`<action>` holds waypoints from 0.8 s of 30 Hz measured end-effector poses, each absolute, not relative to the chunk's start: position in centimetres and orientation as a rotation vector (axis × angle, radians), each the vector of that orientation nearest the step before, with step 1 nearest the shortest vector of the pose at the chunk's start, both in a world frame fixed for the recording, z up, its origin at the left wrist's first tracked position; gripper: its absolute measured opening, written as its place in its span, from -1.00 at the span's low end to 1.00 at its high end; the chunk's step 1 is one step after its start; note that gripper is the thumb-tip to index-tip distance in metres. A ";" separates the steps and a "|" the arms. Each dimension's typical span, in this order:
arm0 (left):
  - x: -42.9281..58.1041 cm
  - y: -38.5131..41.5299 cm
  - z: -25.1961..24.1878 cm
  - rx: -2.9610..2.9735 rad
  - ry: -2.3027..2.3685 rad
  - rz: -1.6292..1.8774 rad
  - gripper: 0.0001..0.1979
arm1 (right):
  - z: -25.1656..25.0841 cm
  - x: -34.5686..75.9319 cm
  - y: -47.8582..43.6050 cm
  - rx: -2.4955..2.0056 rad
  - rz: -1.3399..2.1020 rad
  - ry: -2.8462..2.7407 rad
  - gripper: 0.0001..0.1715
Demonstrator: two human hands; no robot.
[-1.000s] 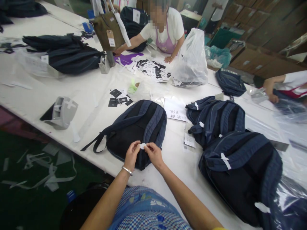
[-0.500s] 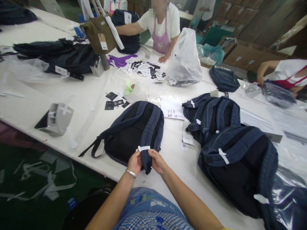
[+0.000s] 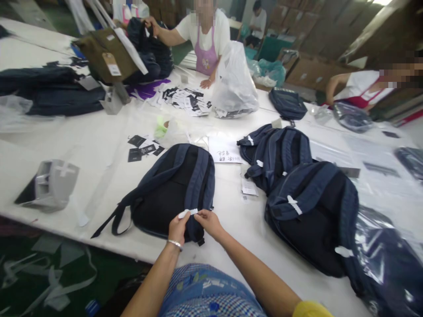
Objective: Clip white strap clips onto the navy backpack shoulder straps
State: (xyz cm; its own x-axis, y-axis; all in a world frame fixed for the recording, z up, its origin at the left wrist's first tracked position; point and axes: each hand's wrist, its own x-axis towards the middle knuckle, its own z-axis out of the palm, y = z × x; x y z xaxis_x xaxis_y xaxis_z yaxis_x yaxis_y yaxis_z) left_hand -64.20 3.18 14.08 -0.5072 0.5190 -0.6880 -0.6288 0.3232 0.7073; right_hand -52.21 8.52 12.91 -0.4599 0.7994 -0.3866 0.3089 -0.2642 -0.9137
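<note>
A navy and black backpack [image 3: 172, 189] lies back side up on the white table [image 3: 99, 145] in front of me. My left hand [image 3: 177, 228] and my right hand [image 3: 207, 222] are both closed at the near end of its shoulder strap [image 3: 198, 185]. Between them they pinch a small white band [image 3: 187, 213] stretched across the strap's end. A silver bracelet sits on my left wrist.
Two more navy backpacks [image 3: 310, 207] [image 3: 274, 152] with white bands lie to the right, beside one in clear plastic. A grey tape dispenser [image 3: 53, 185], black tags [image 3: 142, 147], a note sheet [image 3: 224, 152] and a white plastic bag [image 3: 234, 83] are on the table. Other people work across it.
Both hands moved from holding the loose white band above the bag to wrapping it round the strap's end. The view shifted to the right and the bag sits lower left.
</note>
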 end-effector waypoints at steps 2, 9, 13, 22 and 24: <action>-63.8 3.2 13.6 -0.148 1.548 1.372 -0.68 | 12.5 -50.0 9.4 -1.355 1.638 -1.712 -0.73; -63.4 3.2 12.7 0.134 1.647 1.289 -0.58 | 9.9 -35.3 13.0 -2.056 0.468 -1.703 -0.49; -64.2 1.9 13.2 0.278 1.688 1.259 -0.43 | 6.6 -32.5 12.5 -2.194 0.371 -1.850 -0.42; -64.7 5.0 14.6 0.446 1.561 1.201 -0.47 | 6.4 -31.7 12.4 -2.197 0.420 -1.971 -0.59; -65.1 6.3 14.7 0.441 1.478 1.199 -0.39 | 6.8 -31.8 12.4 -2.200 0.418 -1.967 -0.66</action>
